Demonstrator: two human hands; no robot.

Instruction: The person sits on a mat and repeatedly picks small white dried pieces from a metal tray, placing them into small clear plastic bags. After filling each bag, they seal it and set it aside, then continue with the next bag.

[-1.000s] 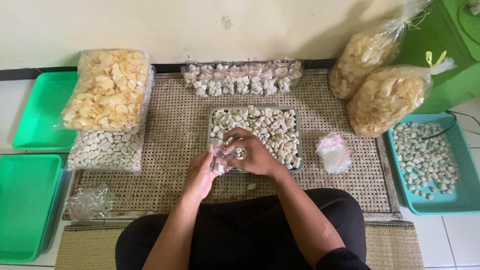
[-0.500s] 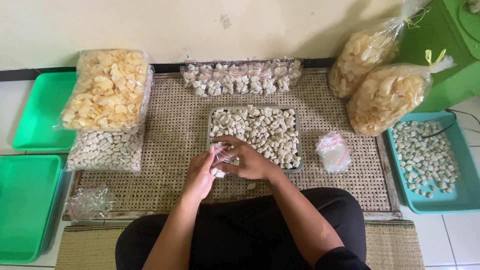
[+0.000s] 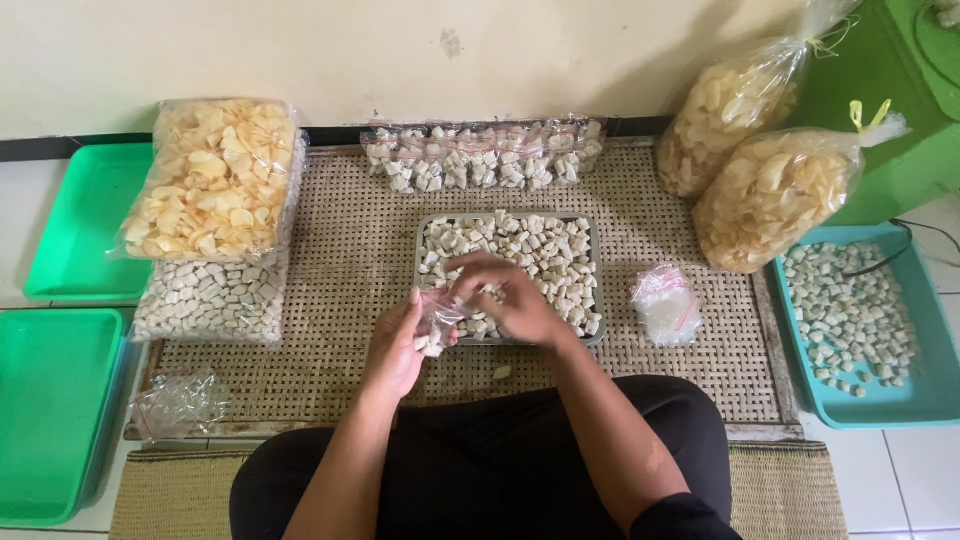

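Fingers (image 3: 408, 318) of the left hand (image 3: 398, 345) pinch a small clear plastic bag (image 3: 437, 322) by its mouth, narrow and closed on the film, just at the near left corner of the grey tray (image 3: 508, 217); the right hand's (image 3: 510, 300) fingers are curled over the white cracker pieces (image 3: 545, 255) in that tray, bunched as if gripping a few, though whether any are actually held cannot be told from above; the bag already holds a handful of pieces and hangs partly over the woven mat (image 3: 340, 250), touching the tray's edge; to do this filling well, I judge, the left hand should keep the bag's mouth spread and close against the tray so that pieces drop straight in, since one stray piece (image 3: 502, 373) already lies on the mat near the person's lap; a row of filled small bags (image 3: 485, 155) lies at the far side of the mat, a pile of empty bags (image 3: 667, 305) sits right of the tray, and a spare crumpled bag (image 3: 178, 402) lies near left; large bags of yellow chips (image 3: 215, 180) stand far left and far right (image 3: 775, 195); a teal tray (image 3: 935, 385) with more pieces rests on the floor at right.
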